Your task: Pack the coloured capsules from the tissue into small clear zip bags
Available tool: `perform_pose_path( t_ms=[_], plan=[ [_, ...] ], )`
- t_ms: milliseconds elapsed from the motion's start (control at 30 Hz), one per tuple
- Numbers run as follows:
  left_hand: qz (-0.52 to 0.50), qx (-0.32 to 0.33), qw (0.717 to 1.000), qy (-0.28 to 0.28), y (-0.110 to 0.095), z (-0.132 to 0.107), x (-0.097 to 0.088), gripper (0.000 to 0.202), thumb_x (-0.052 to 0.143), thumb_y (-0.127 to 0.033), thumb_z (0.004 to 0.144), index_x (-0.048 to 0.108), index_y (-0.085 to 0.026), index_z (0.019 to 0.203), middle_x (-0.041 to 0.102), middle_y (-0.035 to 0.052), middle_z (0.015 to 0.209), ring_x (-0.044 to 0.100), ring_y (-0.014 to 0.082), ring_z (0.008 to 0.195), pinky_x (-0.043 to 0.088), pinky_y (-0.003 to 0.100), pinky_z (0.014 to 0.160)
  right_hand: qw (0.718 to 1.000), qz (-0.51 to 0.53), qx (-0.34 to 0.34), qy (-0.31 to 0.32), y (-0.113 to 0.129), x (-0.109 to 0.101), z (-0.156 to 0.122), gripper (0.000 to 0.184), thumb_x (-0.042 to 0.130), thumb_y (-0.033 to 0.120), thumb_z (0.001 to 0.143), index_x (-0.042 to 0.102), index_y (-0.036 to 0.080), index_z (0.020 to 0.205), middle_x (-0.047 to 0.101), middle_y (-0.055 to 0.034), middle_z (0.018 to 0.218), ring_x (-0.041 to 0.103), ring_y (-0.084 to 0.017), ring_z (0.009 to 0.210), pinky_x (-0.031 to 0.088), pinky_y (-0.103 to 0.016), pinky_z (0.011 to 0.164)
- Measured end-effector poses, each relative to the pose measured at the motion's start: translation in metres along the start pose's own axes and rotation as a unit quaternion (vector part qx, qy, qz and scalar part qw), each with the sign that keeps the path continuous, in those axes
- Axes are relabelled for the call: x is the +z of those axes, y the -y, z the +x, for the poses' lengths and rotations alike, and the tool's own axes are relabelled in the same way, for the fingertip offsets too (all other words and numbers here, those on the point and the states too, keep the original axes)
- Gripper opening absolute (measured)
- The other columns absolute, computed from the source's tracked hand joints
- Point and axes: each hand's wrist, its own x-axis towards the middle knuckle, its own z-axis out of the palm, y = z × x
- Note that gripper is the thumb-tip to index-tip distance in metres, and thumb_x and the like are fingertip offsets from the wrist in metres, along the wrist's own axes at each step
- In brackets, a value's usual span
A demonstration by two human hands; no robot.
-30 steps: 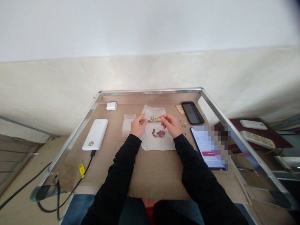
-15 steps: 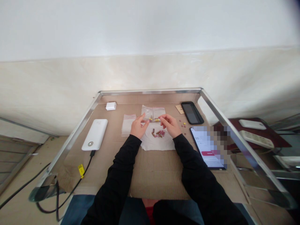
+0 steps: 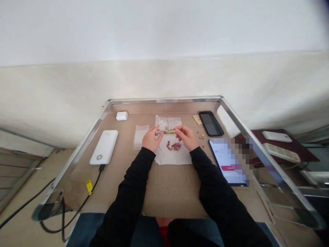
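My left hand [image 3: 152, 138] is closed, thumb and fingers pinching the lower left edge of a clear zip bag [image 3: 161, 120]. Beside that bag lies a second clear zip bag [image 3: 175, 121], and its lower right edge is between the fingertips of my right hand [image 3: 186, 137]. Yellow and darker pills show along the bottoms of both bags. Just below, brown capsules [image 3: 168, 143] and pink tablets [image 3: 178, 145] lie in a small heap on a white tissue [image 3: 173, 158]. To the left of my left hand is a stack of zip bags [image 3: 140, 138].
Cardboard [image 3: 174, 192] covers the metal-framed table. On the left are a white power bank [image 3: 104, 146] with a black cable and a white charger [image 3: 121, 116]. On the right lie a black phone [image 3: 210, 123], a lit phone [image 3: 226, 161] and several loose pills [image 3: 202, 136].
The fingers of my left hand have shifted slightly on the left bag, which now lies flatter, its pills nearer the bottom. My right hand has barely moved.
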Motion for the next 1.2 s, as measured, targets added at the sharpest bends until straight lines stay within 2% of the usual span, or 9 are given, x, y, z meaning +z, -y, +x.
perform_pose_path(
  t_ms=[200,267,333,467,533,633,800,1200],
  plan=[
    [0.077,-0.033,0.996,-0.022,0.005,0.001,-0.005,0.031,0.049,-0.034,0.075,0.055,-0.02,0.103,0.056,-0.0024,0.063,0.051,0.0125,0.057,0.04,0.025,0.059,1.0,0.0,0.002,-0.004,-0.001,0.0,0.0,0.028,0.049,0.041,0.075,0.056,0.013,0.078,0.048,0.0031,0.053,0.04,-0.006,0.044,0.033,-0.019,0.043],
    [0.096,-0.055,0.993,-0.039,0.007,0.002,-0.008,0.03,0.048,-0.035,0.075,0.056,-0.021,0.1,0.054,-0.0024,0.059,0.052,0.0139,0.059,0.04,0.026,0.06,1.0,0.001,0.0,-0.006,-0.002,-0.001,0.001,0.028,0.049,0.041,0.075,0.056,0.014,0.078,0.048,0.0031,0.053,0.041,-0.006,0.045,0.034,-0.019,0.043],
    [0.111,-0.061,0.989,-0.07,0.009,0.004,-0.012,0.03,0.049,-0.035,0.074,0.056,-0.02,0.099,0.056,-0.0003,0.066,0.053,0.0156,0.067,0.041,0.028,0.065,1.0,-0.001,-0.002,-0.006,-0.003,-0.001,0.001,0.028,0.049,0.042,0.075,0.056,0.014,0.078,0.048,0.0031,0.053,0.041,-0.006,0.045,0.034,-0.019,0.043],
    [0.166,-0.077,0.973,-0.137,0.011,0.005,-0.021,0.038,0.054,-0.037,0.069,0.055,-0.019,0.103,0.055,0.0074,0.097,0.049,0.0231,0.092,0.037,0.036,0.081,1.0,-0.005,0.0,-0.006,-0.004,-0.002,0.001,0.028,0.049,0.041,0.076,0.055,0.014,0.078,0.048,0.003,0.054,0.041,-0.006,0.045,0.033,-0.02,0.043],
    [0.19,-0.101,0.965,-0.147,0.012,0.005,-0.023,0.046,0.057,-0.038,0.065,0.052,-0.019,0.107,0.051,0.0099,0.107,0.045,0.0265,0.098,0.036,0.04,0.084,1.0,-0.007,-0.001,-0.007,-0.003,-0.002,0.001,0.027,0.049,0.04,0.076,0.055,0.014,0.078,0.048,0.003,0.054,0.041,-0.006,0.045,0.033,-0.02,0.043],
    [0.205,-0.123,0.962,-0.132,0.014,0.004,-0.022,0.056,0.059,-0.039,0.062,0.048,-0.019,0.113,0.045,0.0117,0.115,0.041,0.0294,0.104,0.034,0.043,0.086,1.0,-0.008,-0.003,-0.005,-0.003,-0.002,0.001,0.027,0.049,0.04,0.076,0.055,0.014,0.077,0.048,0.003,0.053,0.041,-0.007,0.045,0.033,-0.02,0.043],
    [0.206,-0.13,0.965,-0.102,0.023,0.004,-0.018,0.058,0.059,-0.039,0.062,0.046,-0.018,0.115,0.043,0.0127,0.117,0.04,0.0295,0.107,0.034,0.042,0.088,1.0,-0.005,-0.002,-0.005,-0.003,-0.001,0.0,0.028,0.049,0.042,0.075,0.055,0.014,0.077,0.048,0.0031,0.053,0.041,-0.007,0.045,0.034,-0.02,0.043],
    [0.183,-0.134,0.967,-0.113,0.028,0.004,-0.018,0.059,0.061,-0.036,0.06,0.044,-0.02,0.115,0.041,0.0117,0.118,0.041,0.0289,0.107,0.035,0.043,0.088,1.0,-0.008,-0.002,-0.011,-0.003,-0.002,0.0,0.029,0.049,0.042,0.075,0.055,0.014,0.078,0.048,0.0029,0.054,0.042,-0.007,0.046,0.035,-0.02,0.044]
  ],
)
